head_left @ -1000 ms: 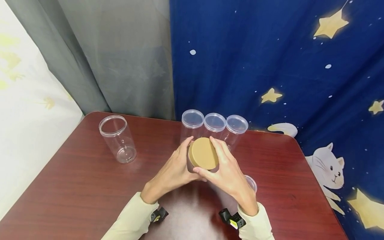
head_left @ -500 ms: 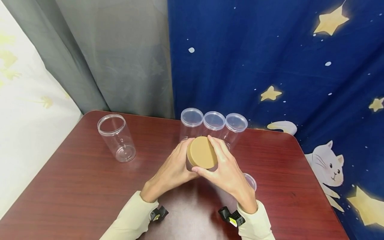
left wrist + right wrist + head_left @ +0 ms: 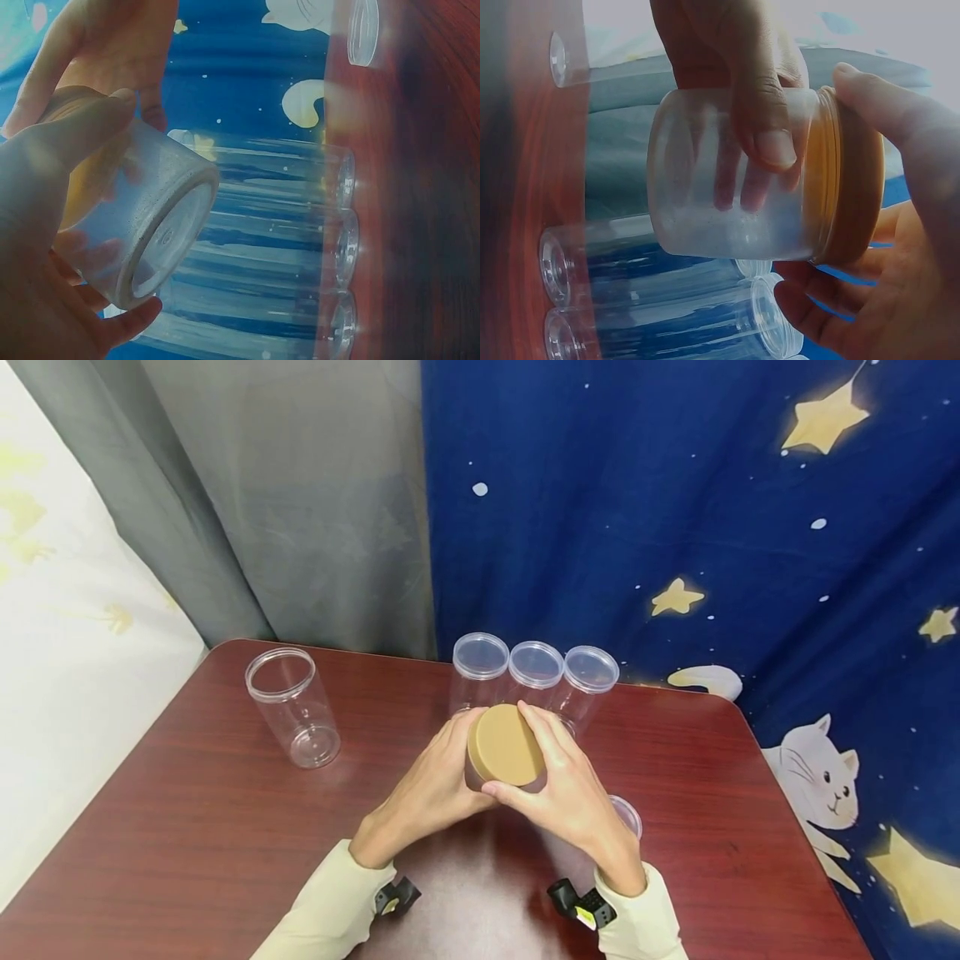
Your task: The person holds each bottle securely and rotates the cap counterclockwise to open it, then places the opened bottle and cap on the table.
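Both hands hold a small plastic jar (image 3: 682, 191), see-through and cloudy, with a screw-on tan lid (image 3: 512, 747). It is raised above the table and tilted, lid toward the head camera. My left hand (image 3: 433, 781) grips the jar's body, its thumb across one side and fingers round the other, as the right wrist view shows. Around the lid curl the fingers and thumb of my right hand (image 3: 566, 785). The lid sits on the jar's mouth. From the left wrist the jar's round base (image 3: 171, 238) faces the camera.
Three tall clear jars with translucent lids, a left one (image 3: 481, 657), a middle one (image 3: 536, 664) and a right one (image 3: 592, 671), stand behind the hands. A lidless clear jar (image 3: 291, 706) is at the left. A clear round lid (image 3: 628, 817) lies beside the right wrist.
The jar has shifted very slightly left within the head view. Left fingertips seen under it a second ago are now hidden. Both hands keep their hold.
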`<state>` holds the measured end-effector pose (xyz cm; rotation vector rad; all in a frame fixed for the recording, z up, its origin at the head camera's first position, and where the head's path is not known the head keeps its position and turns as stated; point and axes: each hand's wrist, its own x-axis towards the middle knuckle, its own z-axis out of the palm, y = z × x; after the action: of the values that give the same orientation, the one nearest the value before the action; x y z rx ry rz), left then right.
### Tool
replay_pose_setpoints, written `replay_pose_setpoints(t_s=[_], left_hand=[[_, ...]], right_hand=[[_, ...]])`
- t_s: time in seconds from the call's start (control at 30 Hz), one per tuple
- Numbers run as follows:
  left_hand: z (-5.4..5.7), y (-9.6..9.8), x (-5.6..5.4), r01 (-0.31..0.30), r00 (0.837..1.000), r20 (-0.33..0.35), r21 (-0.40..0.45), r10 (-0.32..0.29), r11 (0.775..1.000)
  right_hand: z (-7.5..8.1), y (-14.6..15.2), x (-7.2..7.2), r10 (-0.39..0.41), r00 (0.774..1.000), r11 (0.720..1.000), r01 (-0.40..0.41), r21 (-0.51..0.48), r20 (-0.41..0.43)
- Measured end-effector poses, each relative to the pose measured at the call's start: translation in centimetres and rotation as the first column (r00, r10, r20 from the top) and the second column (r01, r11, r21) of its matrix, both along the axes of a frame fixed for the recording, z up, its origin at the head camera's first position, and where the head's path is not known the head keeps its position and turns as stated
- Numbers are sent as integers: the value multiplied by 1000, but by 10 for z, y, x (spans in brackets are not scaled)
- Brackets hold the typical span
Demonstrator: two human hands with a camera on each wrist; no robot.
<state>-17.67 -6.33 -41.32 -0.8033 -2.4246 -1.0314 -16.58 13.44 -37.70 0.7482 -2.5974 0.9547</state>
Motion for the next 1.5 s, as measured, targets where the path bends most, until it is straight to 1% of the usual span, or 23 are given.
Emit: replay_pose_setpoints(t_s=[0.17, 0.43, 0.57, 0.73, 0.83, 0.93, 1.17, 1.23, 1.33, 1.4, 1.5], left_hand=[[1, 0, 0, 10, 1000, 0, -11, -10, 1000], [3, -3, 1, 50, 997, 64, -13, -49, 999], [3, -4, 1, 57, 996, 74, -17, -56, 998], [4, -6, 1, 70, 994, 88, -11, -69, 997], [5, -7, 1, 83, 991, 110, -4, -82, 997], [5, -8, 2, 98, 986, 134, 8, -98, 995], [5, -8, 2, 129, 979, 155, 34, -133, 991], [4, -8, 2, 128, 979, 157, 30, -131, 991], [3, -8, 2, 111, 984, 137, 9, -111, 994], [1, -7, 2, 89, 990, 115, -18, -86, 996], [0, -6, 1, 54, 996, 78, -56, -49, 997]], right_hand=[[0, 3, 1, 12, 1000, 1000, -12, -15, 15], [1, 5, 3, 38, 999, 999, -37, -9, 36], [2, 6, 3, 54, 998, 999, -54, -2, 40], [3, 7, 2, 90, 996, 996, -90, -4, 26], [3, 8, 1, 114, 993, 993, -114, -10, 24], [4, 9, 1, 137, 990, 991, -136, -16, 29], [4, 13, 0, 183, 982, 983, -183, -11, 40], [3, 13, -1, 191, 980, 981, -191, -6, 55], [3, 12, -1, 187, 979, 982, -189, 10, 79], [3, 12, -1, 169, 982, 985, -171, 25, 80], [3, 11, 1, 115, 991, 992, -118, 49, 61]])
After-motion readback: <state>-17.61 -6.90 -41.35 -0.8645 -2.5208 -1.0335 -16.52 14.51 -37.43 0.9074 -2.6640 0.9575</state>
